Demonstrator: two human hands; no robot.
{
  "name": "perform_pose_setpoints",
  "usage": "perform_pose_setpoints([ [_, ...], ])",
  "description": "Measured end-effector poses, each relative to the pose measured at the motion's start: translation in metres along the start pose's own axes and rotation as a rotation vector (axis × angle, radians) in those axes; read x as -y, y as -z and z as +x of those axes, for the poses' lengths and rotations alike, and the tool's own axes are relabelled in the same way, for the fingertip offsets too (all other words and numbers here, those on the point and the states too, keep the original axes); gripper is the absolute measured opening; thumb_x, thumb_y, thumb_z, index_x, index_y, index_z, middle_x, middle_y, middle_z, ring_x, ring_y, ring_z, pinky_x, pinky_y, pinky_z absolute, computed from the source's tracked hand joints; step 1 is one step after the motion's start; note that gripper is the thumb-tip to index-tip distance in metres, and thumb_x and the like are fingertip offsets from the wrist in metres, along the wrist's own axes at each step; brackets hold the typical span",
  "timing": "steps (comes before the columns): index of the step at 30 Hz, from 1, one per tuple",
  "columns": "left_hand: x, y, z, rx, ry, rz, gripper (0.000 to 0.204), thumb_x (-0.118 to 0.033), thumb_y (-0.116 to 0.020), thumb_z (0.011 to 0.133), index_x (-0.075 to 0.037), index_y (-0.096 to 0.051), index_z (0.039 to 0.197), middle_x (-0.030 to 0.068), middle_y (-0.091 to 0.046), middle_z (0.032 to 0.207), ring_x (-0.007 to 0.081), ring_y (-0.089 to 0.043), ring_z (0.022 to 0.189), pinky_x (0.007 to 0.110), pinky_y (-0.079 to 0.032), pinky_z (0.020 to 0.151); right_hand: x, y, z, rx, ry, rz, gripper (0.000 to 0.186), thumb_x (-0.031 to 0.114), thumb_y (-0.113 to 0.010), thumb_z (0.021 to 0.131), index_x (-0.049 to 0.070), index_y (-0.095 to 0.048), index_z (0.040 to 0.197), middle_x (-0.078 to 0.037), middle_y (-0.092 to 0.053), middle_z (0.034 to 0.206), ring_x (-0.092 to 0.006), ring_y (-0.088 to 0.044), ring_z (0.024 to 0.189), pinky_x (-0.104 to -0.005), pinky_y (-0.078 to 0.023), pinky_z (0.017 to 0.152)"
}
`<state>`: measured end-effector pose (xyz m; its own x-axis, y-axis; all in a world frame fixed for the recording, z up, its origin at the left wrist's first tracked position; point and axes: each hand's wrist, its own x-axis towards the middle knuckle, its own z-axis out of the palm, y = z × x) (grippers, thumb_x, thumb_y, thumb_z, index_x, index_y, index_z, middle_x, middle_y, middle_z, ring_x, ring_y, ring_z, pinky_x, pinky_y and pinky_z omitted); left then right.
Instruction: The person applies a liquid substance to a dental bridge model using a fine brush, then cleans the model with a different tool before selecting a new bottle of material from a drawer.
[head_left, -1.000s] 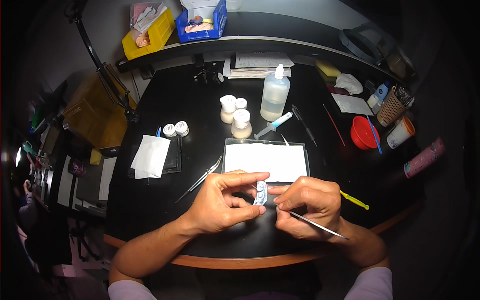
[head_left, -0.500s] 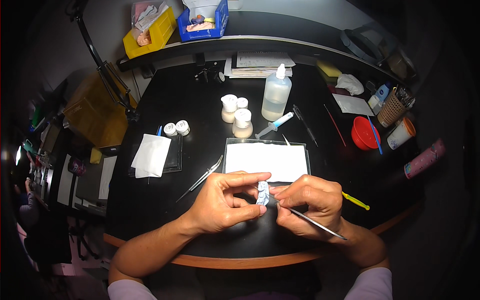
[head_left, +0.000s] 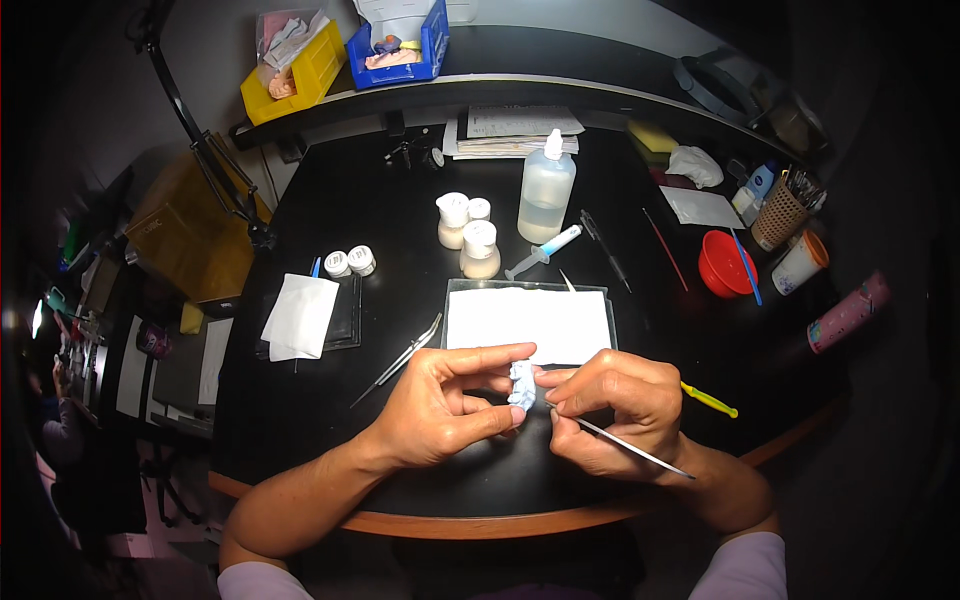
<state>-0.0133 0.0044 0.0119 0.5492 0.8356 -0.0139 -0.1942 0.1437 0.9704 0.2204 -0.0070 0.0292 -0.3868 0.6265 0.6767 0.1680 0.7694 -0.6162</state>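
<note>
Left hand: the left hand (head_left: 440,405) pinches a small pale-blue piece (head_left: 522,384) between thumb and fingertips, closed narrowly around it, at about 6 o'clock on the black table (head_left: 380,200).
Right hand: the right hand (head_left: 610,410) grips a thin metal tool (head_left: 630,448) like a pen, fingers tight on the shaft, its near tip meeting the piece and its tail running out toward 4 o'clock.
Piece: held just above the table edge, directly 6 o'clock of the white pad on its tray (head_left: 528,322); its detail is too small to tell.
Nearby: tweezers (head_left: 400,358) lie at 10 o'clock of the left hand, a yellow-handled tool (head_left: 708,399) at 3 o'clock of the right; three small jars (head_left: 468,232) and a squeeze bottle (head_left: 546,188) stand at 12 o'clock.
Risk: the hold looks slight, so too much pressure from the tool could, I judge, pop the piece out of the pinch and drop it off the near edge.
Risk, second: a slip of the tip could scratch the piece or prick a left fingertip, the two being so close.
</note>
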Motion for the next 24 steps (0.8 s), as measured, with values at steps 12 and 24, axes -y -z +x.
perform_pose_setpoints([
  [12,0.006,0.001,0.002,0.037,-0.06,-0.001,0.06,0.01,-0.073,0.089,0.011,-0.052,0.145,0.0224,-0.067,0.119,0.0199,-0.068,0.101,0.032,-0.065,0.083,-0.002,0.0,0.0,-0.004,0.039,-0.026,0.015,-0.011,-0.074,0.07,-0.003,-0.067,0.08,-0.014,-0.071,0.077,-0.0226,-0.076,0.076,-0.0405,-0.067,0.084],
  [24,0.003,-0.009,0.001,-0.018,-0.087,-0.046,0.059,0.011,-0.074,0.089,0.011,-0.051,0.144,0.0225,-0.066,0.124,0.0235,-0.069,0.112,0.032,-0.067,0.087,-0.001,-0.002,-0.003,-0.043,0.06,-0.055,0.017,-0.011,-0.075,0.071,-0.001,-0.067,0.082,-0.015,-0.072,0.082,-0.0278,-0.079,0.085,-0.0374,-0.067,0.081],
])
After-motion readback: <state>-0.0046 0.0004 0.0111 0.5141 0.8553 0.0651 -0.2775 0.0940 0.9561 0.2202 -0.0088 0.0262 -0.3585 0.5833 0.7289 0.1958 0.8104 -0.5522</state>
